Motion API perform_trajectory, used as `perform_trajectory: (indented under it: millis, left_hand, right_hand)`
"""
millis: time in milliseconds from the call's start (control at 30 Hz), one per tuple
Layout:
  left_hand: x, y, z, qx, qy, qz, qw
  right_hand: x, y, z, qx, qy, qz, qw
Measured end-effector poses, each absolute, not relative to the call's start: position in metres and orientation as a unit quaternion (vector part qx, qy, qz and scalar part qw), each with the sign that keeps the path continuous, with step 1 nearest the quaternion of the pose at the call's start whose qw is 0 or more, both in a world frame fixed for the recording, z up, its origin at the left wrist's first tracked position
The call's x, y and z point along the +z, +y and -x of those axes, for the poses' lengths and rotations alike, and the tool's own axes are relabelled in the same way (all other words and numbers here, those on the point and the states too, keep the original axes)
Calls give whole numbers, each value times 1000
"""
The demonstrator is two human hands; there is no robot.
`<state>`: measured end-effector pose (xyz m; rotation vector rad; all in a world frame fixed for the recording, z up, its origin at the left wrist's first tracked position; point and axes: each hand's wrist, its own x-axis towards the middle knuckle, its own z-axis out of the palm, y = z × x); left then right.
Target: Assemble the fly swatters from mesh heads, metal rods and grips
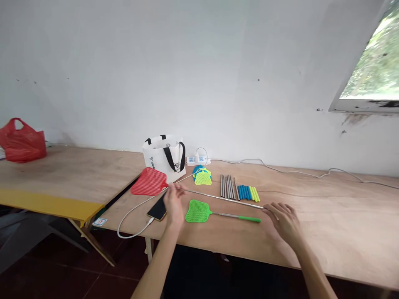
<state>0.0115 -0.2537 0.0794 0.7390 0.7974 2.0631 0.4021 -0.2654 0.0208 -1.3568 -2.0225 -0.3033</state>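
A red fly swatter with a long thin metal rod lies across the plywood table. My left hand pinches the rod just beside the red head. My right hand closes on the rod's far end near the table's front. A green fly swatter with a green grip lies between my hands, untouched.
A phone on a white cable lies by my left hand. Behind are swatter heads, metal rods, coloured grips, a white tote bag and a power strip. A red plastic bag sits far left.
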Motion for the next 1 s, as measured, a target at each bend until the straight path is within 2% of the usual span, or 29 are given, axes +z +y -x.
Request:
perform_trajectory:
  millis: [167, 433, 600, 767, 1000]
  left_hand:
    - [92, -255, 30, 841, 307, -272, 353]
    - [92, -254, 7, 841, 318, -282, 334]
    - [88, -257, -9, 818, 343, -319, 332]
    - [83, -267, -45, 708, 356, -439, 424]
    - [76, -282, -72, 655, 357, -472, 470]
  right_hand:
    - [-1, -265, -447, -69, -739, 564, 361]
    - [7, -271, -470, 7, -711, 592, 379]
    - [20, -270, -463, -21, -705, 589, 396]
    - [29, -270, -410, -55, -719, 563, 404]
    - [44, -293, -349, -119, -712, 566, 399]
